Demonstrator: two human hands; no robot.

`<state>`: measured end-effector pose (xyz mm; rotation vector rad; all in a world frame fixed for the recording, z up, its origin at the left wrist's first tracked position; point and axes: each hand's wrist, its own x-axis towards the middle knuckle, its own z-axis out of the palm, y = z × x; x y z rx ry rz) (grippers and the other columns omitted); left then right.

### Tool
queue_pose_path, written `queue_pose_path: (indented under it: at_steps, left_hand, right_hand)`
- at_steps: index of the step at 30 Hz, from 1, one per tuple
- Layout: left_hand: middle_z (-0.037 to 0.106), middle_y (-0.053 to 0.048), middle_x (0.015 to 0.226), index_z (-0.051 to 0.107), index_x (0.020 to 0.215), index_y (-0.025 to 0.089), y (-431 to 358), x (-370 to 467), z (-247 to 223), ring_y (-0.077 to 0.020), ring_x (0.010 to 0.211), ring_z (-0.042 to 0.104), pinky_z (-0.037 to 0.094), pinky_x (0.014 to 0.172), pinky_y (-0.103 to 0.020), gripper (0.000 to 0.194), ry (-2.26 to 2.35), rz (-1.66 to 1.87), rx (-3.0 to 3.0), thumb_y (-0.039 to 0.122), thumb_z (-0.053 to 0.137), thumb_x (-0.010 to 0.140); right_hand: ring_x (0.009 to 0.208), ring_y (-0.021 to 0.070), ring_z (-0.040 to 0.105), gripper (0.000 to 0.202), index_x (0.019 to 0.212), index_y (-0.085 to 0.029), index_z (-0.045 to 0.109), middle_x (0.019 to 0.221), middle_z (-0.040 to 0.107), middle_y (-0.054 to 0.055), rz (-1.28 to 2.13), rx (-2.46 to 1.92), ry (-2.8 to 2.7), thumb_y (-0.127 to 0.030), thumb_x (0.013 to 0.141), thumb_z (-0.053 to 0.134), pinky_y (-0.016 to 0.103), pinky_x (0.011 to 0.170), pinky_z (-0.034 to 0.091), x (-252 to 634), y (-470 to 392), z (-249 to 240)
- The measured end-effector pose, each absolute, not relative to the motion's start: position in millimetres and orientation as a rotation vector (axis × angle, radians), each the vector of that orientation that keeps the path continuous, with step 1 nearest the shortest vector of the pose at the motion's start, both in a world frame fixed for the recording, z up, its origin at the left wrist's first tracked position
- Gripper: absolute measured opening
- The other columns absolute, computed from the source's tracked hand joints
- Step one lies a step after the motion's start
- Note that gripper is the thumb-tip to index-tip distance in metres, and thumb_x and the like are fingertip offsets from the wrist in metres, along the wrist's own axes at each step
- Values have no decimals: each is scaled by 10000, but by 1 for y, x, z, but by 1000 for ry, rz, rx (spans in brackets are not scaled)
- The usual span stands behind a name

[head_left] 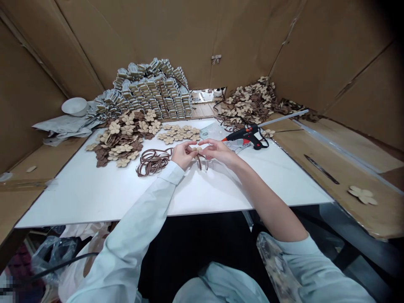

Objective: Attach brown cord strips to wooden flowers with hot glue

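Near the middle of the white table (208,191), my left hand (184,155) has its fingers closed on a small cream flower (197,149) with brown cord (199,162) hanging below it. My right hand (217,152) meets the same flower and cord from the right, thumb and fingers bent around them. The fingers hide part of the flower. A tangled bundle of brown cord (153,162) lies left of my left hand. Just beyond my hands is a flat group of cream flowers (179,134). The black and orange glue gun (248,134) rests beyond my right hand.
Brown and cream flowers (123,141) are heaped at the left. Stacked metallic-looking pieces (158,90) stand behind them, beside a white bowl (75,106). Corded flowers (249,101) pile up at the back right. A blade-like tool (321,169) and a loose flower (362,195) lie at the right.
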<state>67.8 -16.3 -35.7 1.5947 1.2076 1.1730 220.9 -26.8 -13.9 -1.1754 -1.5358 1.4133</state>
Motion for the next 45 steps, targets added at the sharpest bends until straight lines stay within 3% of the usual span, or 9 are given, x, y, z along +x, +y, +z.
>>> queue_pose_path:
  at_steps: [9, 16, 20, 26, 35, 45]
  left_hand:
    - [504, 42, 492, 625, 878, 129, -16, 65, -36, -85, 491, 475, 377, 522, -208, 280, 1244, 1100, 1755, 153, 605, 599]
    - [579, 6, 571, 586, 916, 97, -14, 69, -38, -101, 533, 537, 423, 564, -229, 375, 1091, 1122, 1383, 172, 674, 559]
    - [589, 3, 617, 545, 979, 115, -16, 74, -38, -88, 527, 537, 427, 552, -223, 493, 1024, 1087, 1147, 280, 710, 545]
    - [617, -31, 732, 581, 853, 136, -23, 78, -33, -101, 586, 573, 444, 584, -231, 413, 897, 1055, 1034, 439, 658, 583]
    - [611, 1, 626, 567, 798, 129, -14, 78, -43, -94, 553, 556, 446, 614, -251, 421, 976, 1187, 1036, 287, 753, 455]
    - [596, 13, 574, 568, 850, 110, -15, 70, -38, -120, 547, 563, 444, 615, -275, 464, 955, 1273, 1190, 232, 747, 440]
  right_hand:
    - [503, 81, 498, 409, 929, -168, 522, 562, 566, -41, 1479, -1097, -1470, -206, 549, 671, 205, 500, 360, 221, -24, -20]
    - [503, 86, 498, 374, 896, -145, 531, 550, 567, -33, 1436, -1151, -1418, -170, 538, 638, 210, 489, 346, 223, -24, -15]
    - [481, 75, 465, 367, 890, -144, 540, 506, 537, -52, 1333, -1170, -1433, -169, 534, 625, 213, 494, 346, 225, -21, -15]
    - [482, 66, 455, 338, 862, -152, 534, 494, 524, -61, 1264, -1227, -1388, -152, 534, 613, 209, 502, 339, 225, -19, -16]
    - [471, 73, 458, 344, 879, -155, 530, 500, 519, -60, 1305, -1178, -1433, -172, 548, 622, 206, 470, 329, 225, -17, -22]
    - [478, 69, 454, 352, 892, -149, 536, 510, 516, -61, 1332, -1054, -1518, -202, 561, 641, 206, 491, 328, 221, -19, -22]
